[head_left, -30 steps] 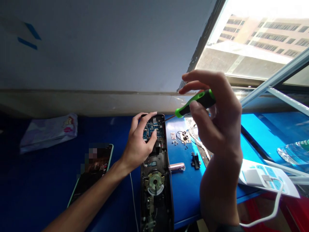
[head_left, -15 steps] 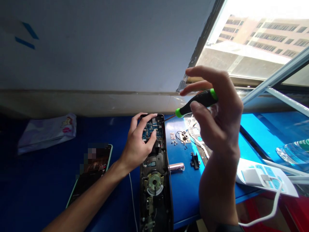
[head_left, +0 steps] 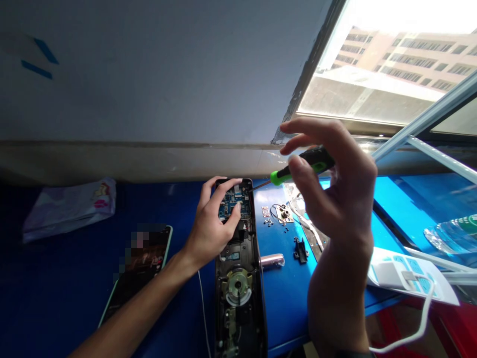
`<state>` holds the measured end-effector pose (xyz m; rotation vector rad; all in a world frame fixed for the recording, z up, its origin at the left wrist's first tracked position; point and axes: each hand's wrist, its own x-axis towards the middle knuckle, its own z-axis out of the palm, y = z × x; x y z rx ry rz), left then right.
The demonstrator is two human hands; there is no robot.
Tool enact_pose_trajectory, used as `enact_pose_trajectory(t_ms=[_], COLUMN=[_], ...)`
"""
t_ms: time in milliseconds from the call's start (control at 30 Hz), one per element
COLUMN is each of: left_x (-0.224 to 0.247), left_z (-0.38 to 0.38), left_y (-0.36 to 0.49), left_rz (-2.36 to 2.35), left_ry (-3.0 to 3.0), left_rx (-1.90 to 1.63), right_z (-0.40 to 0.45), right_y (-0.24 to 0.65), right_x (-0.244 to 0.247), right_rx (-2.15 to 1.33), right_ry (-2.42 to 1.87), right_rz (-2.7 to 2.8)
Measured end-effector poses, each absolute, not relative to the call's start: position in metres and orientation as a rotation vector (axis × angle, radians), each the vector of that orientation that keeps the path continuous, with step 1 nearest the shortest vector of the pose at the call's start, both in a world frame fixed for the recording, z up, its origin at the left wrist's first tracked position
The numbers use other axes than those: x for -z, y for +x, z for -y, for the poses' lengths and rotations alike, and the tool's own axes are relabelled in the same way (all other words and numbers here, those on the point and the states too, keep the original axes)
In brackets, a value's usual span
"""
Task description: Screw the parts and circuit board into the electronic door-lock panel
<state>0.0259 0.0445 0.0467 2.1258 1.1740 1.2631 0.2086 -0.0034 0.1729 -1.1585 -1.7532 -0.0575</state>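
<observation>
A long black electronic device casing [head_left: 238, 238] lies opened on the blue table, with a blue circuit board [head_left: 243, 211] at its far end and a round metal part [head_left: 238, 284] further down. Over that far end curls my left hand [head_left: 213, 220], gripping the casing, thumb on the board and fingers at the top edge. My right hand [head_left: 343, 184] holds a black and green screwdriver [head_left: 316, 159] by the handle, between thumb and fingers. Its tip reaches the board's right side near the casing's edge; the exact contact point is too small to tell.
Right of the casing lie several small screws [head_left: 268, 223], a small camera-like part [head_left: 285, 213], a black bracket [head_left: 300, 249] and a pinkish cylinder [head_left: 273, 260]. A phone [head_left: 149, 263] rests left. Further right are a white power strip [head_left: 439, 286] and a plastic bottle [head_left: 452, 233].
My right hand has turned and lowered slightly, the screwdriver handle rotating in its fingers. The screwdriver tip stays at the same spot, and my left hand keeps its place on the casing.
</observation>
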Motion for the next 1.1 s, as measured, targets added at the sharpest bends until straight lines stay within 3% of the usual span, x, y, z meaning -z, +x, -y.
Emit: enact_pose_trajectory(t_ms=[167,367,600,900,1100], left_x=[-0.0462,-0.0456,-0.0460,-0.0466,-0.0463], left_z=[-0.0445,-0.0446,-0.0448,-0.0449,-0.0445], left_y=[0.0255,0.0246,0.0247,0.0250,0.0255], left_rz=[-1.174,-1.177,-1.190,-1.188,-1.197], left_ry=[2.122,2.124,2.125,2.100,2.103], left_rx=[-1.257,-1.244,-1.235,-1.225,-1.226], right_z=[-0.0001,0.0059,0.0010,0.0058,0.0012], right_y=[0.2073,0.2075,0.2058,0.2084,0.2093], right_x=[-0.1713,-0.1740,-0.1695,-0.1730,-0.1697], right_rx=[0.153,0.001,0.201,-0.030,0.185], right_ry=[-1.174,-1.137,-1.199,-1.104,-1.212], right_rz=[1.741,1.813,1.723,1.807,1.727])
